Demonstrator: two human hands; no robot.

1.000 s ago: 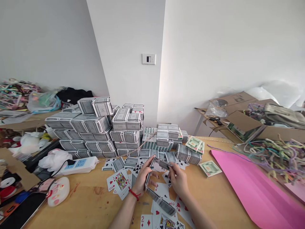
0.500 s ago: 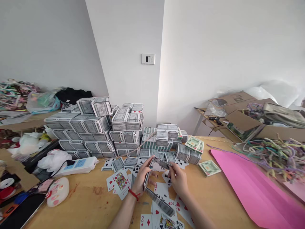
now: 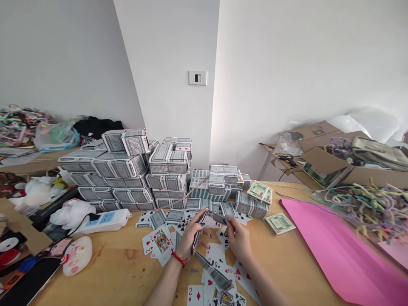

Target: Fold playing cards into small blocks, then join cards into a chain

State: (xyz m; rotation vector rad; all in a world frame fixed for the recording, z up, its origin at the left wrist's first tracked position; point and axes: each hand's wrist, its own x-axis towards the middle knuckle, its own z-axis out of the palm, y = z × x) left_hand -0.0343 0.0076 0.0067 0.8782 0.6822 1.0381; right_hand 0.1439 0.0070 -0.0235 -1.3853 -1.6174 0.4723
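Observation:
A jointed strip of folded playing cards (image 3: 214,273) is held above the table, bent into an angular, open-sided shape. My left hand (image 3: 190,238), with a red cord at the wrist, is closed around its left side. At its far right end, my right hand (image 3: 239,241) pinches the strip between thumb and fingers. Loose playing cards (image 3: 195,293) lie under and in front of the hands, some face up. More cards (image 3: 162,241) are spread to the left of my left hand.
Stacked blocks of folded cards (image 3: 121,170) line the table's back. Card boxes (image 3: 279,224) and a pink sheet (image 3: 318,250) lie right. A power strip (image 3: 108,221) and a white rounded object (image 3: 78,256) are left. Beyond the sheet are coloured cords (image 3: 366,208) and a cardboard box (image 3: 331,165).

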